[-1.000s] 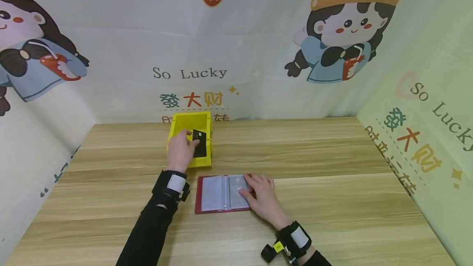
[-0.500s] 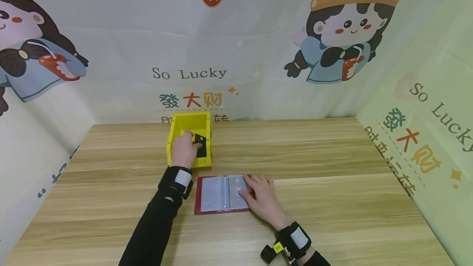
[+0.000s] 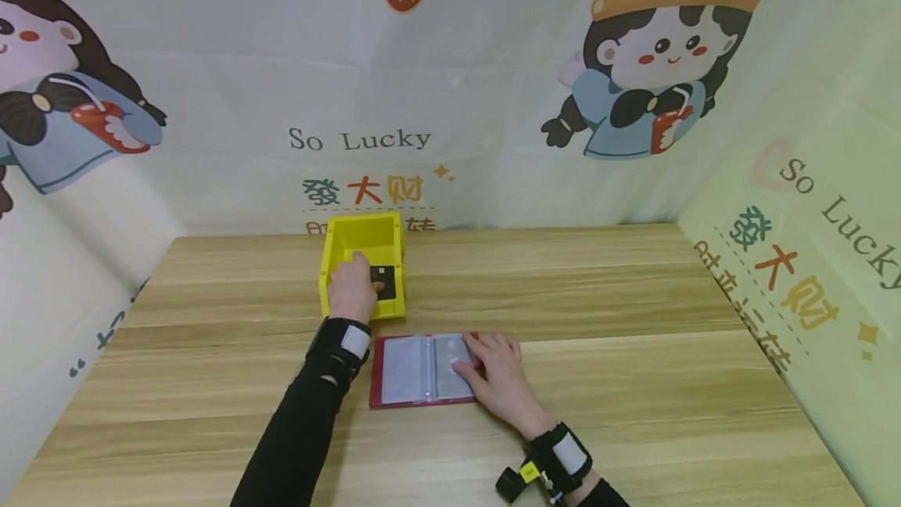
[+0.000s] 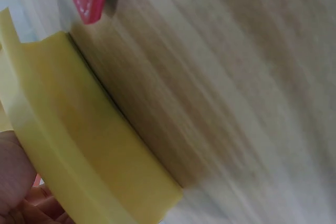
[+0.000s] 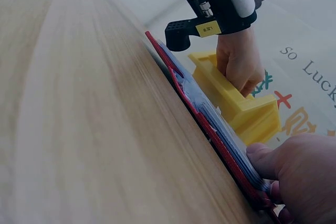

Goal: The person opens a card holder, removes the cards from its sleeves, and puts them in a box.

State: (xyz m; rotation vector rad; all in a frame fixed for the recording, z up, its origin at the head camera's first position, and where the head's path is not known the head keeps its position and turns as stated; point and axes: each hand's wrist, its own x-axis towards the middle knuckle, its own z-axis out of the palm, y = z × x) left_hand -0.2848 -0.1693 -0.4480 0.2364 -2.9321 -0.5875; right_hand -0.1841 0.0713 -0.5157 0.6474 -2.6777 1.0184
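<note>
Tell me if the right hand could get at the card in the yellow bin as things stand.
Probably not easily. The left hand sits in the yellow bin, pinching the black card and covering it, while the right hand presses on the open card holder.

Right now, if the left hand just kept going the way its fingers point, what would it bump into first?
Probably the far wall of the yellow box. The left hand reaches into it with a black card at its fingertips, pointing away from the person. How deep the hand sits inside is hard to judge.
</note>
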